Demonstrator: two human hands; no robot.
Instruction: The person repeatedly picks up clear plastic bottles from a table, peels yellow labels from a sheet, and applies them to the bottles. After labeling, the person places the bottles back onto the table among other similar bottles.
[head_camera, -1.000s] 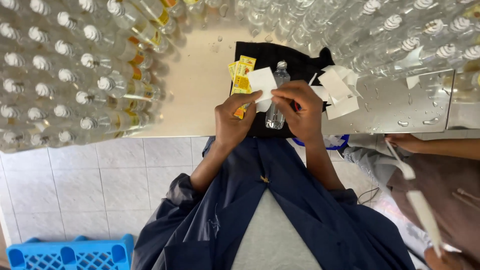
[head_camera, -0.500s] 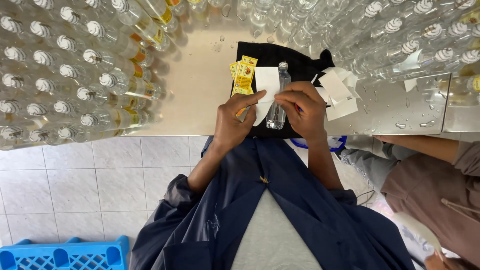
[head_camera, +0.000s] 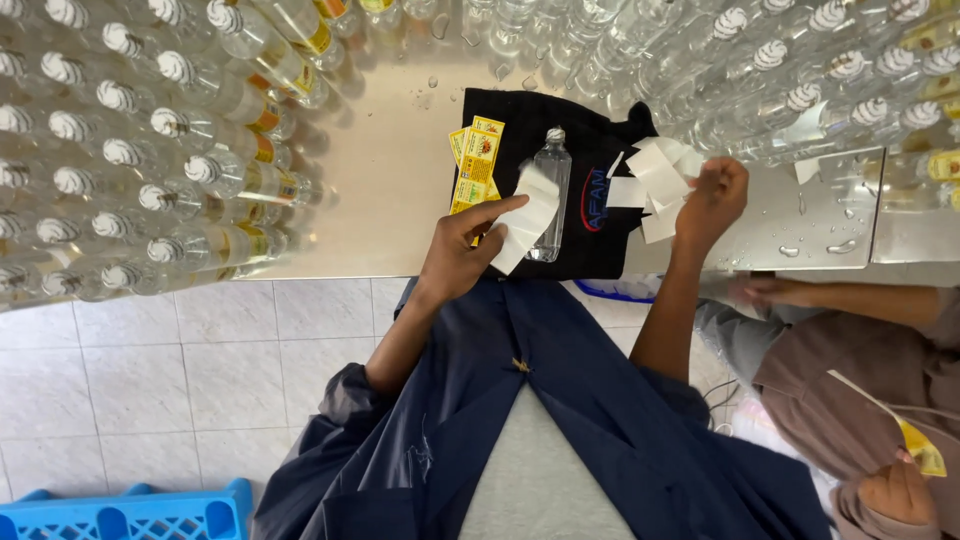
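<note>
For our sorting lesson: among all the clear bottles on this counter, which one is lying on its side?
The bottle on the black cloth, beside the left hand. It lies flat, its cap pointing away from the person, while the surrounding bottles stand upright in rows.

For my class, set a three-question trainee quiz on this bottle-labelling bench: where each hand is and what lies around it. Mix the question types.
1. True or false: the clear bottle on the black cloth stands upright.
2. What does the left hand press against that bottle? A) a blue crate B) a white label strip C) a yellow label
3. Fill in: the right hand is at the pile of white ___.

Key
1. False: it lies on its side, cap away from the person.
2. B: the white label strip; the yellow labels lie beside it.
3. backing papers.
</note>
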